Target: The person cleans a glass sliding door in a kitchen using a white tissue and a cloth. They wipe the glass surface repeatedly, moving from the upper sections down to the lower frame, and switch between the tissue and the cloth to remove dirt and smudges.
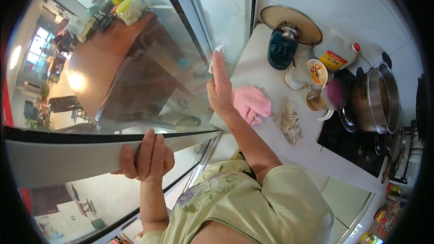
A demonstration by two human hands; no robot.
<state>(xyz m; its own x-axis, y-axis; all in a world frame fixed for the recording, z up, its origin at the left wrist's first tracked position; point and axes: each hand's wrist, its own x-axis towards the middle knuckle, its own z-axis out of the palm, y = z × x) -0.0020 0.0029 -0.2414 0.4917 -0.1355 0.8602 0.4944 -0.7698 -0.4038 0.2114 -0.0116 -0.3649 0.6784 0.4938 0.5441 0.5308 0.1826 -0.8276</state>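
My right hand (222, 91) is raised edge-on against a glass door panel (193, 61), beside its upright metal frame (195, 10). A white tissue or cloth (219, 48) shows at its fingertips and along its far side, pressed towards the glass; most of it is hidden by the hand. My left hand (149, 159) is wrapped around the grey crossbar (74, 159) of the door, fingers over its upper edge. On the counter (247, 57) just right of my right hand lies a crumpled pink cloth (252, 103). Near it is a twisted, dirty beige rag (291, 123).
A pot lid (305, 23) leans on the tiled wall behind a dark green appliance (281, 51). An oil jug (334, 52), a white tub (297, 75) and a glass jar (314, 100) stand nearby. Steel pots (376, 98) sit over a black cooktop (349, 149). Beyond the glass is a brown table (98, 57).
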